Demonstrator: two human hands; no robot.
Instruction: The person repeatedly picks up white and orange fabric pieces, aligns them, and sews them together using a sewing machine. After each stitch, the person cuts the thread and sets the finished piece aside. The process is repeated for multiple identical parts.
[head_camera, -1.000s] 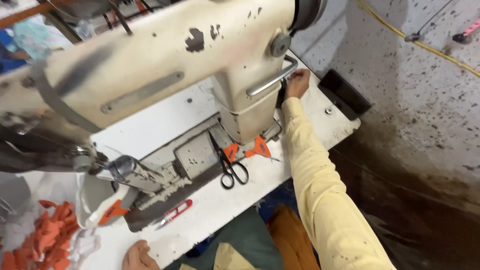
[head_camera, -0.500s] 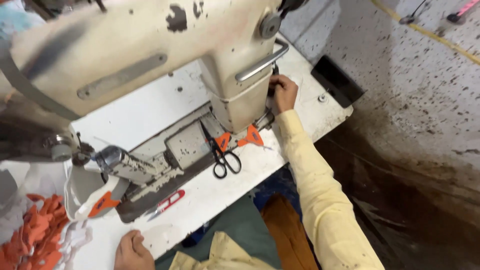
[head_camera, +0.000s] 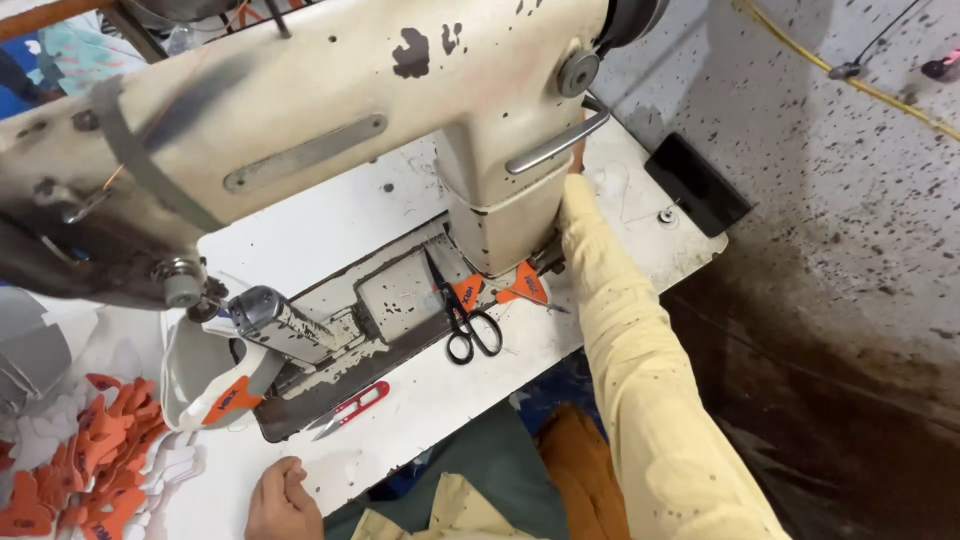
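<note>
The cream, paint-chipped industrial sewing machine (head_camera: 330, 130) stands on the white table (head_camera: 440, 400); a white-and-orange piece (head_camera: 215, 385) sits unfinished at its post. Right hand (head_camera: 577, 150) behind it, grip hidden; left hand (head_camera: 283, 500) loosely curled, empty.

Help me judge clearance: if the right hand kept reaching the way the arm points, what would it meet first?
Probably the sewing machine itself: the right hand is already mostly hidden behind its metal handle.

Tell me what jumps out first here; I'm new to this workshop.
A big cream sewing machine with chipped paint fills the top of the view. Black scissors lie on the white table at its base, and a heap of orange cloth pieces sits at lower left. The right hand reaches behind the machine.
</note>
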